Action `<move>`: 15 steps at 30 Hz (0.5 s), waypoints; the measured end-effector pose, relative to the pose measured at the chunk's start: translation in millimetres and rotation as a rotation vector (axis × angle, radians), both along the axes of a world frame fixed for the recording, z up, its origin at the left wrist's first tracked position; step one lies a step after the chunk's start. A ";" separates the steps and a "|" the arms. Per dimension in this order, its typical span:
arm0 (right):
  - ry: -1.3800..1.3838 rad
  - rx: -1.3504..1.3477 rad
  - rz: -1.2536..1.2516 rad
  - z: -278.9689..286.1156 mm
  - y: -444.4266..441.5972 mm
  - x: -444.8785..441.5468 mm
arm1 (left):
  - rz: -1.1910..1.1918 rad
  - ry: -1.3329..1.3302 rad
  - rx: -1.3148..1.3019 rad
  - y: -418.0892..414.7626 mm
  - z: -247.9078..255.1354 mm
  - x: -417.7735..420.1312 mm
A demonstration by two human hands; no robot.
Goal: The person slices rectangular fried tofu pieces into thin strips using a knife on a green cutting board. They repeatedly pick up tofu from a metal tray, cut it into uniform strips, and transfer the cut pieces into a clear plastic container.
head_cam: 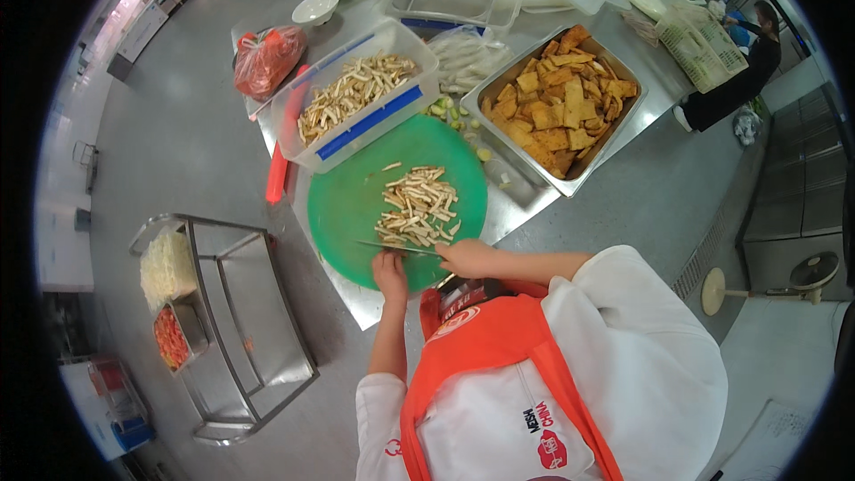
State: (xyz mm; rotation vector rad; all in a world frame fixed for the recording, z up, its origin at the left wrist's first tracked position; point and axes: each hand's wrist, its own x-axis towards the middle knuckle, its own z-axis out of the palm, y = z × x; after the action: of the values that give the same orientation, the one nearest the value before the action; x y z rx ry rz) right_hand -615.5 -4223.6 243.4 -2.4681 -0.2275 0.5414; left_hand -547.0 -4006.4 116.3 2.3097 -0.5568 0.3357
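My right hand grips a kitchen knife, its blade lying across the lower part of a round green cutting board. Close under the blade, the bent fingertips of my left hand rest at the board; whether they pinch a piece of food is too small to tell. Just beyond the knife lies a loose pile of pale, brown-edged food strips. Similar strips fill part of a clear plastic container with blue side clips, which stands against the board's far edge.
Right of the board, a steel pan holds browned slabs. Vegetable scraps lie between. A bagged red item and white bowl stand far left. A steel trolley is at left; a person stands far right.
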 end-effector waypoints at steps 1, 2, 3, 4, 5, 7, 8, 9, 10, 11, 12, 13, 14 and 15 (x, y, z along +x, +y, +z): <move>0.031 -0.059 -0.017 1.8 -0.5 3.4 | -0.010 -0.007 0.000 -0.9 -0.8 2.1; 0.015 -0.050 -0.040 -6.3 3.0 2.7 | -0.025 -0.008 0.004 0.7 -0.8 0.7; -0.008 -0.043 -0.057 -16.6 5.8 5.1 | -0.031 -0.028 0.005 -0.3 1.2 2.8; -0.028 -0.020 -0.077 -26.4 9.2 6.5 | -0.037 -0.036 0.005 -1.6 3.1 2.8; -0.050 0.001 -0.097 -32.8 11.3 9.7 | -0.042 -0.047 0.005 -4.3 4.8 4.5; -0.085 0.056 -0.136 -48.6 19.9 16.8 | -0.047 -0.052 0.009 -5.7 9.3 4.5; -0.087 0.090 -0.170 -46.6 19.4 19.3 | -0.021 -0.024 0.016 -4.9 9.0 3.2; -0.090 0.122 -0.204 -44.7 18.0 22.4 | 0.006 0.003 0.022 -5.0 8.4 2.6; -0.096 0.156 -0.238 -42.6 15.2 25.4 | 0.032 0.027 0.027 -6.4 7.6 2.2; -0.119 0.215 -0.275 -38.8 3.7 24.8 | 0.113 0.073 0.000 -14.3 9.5 -1.4; -0.174 0.261 -0.307 -35.5 -13.3 23.8 | 0.175 0.168 -0.097 -22.9 5.9 -2.1; -0.232 0.310 -0.337 -32.7 -29.0 23.9 | 0.239 0.255 -0.200 -29.9 2.7 -1.0; -0.192 0.359 -0.408 -24.1 -46.7 23.5 | 0.303 0.336 -0.307 -38.9 -1.8 -1.3; -0.155 0.410 -0.478 -14.8 -63.8 24.1 | 0.348 0.392 -0.450 -49.9 -5.5 4.1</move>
State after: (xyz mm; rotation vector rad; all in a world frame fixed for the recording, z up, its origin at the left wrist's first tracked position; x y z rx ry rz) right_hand -591.4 -4287.4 228.6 -2.0609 0.1757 0.0846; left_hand -542.9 -4056.2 110.8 1.9483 0.1133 0.1416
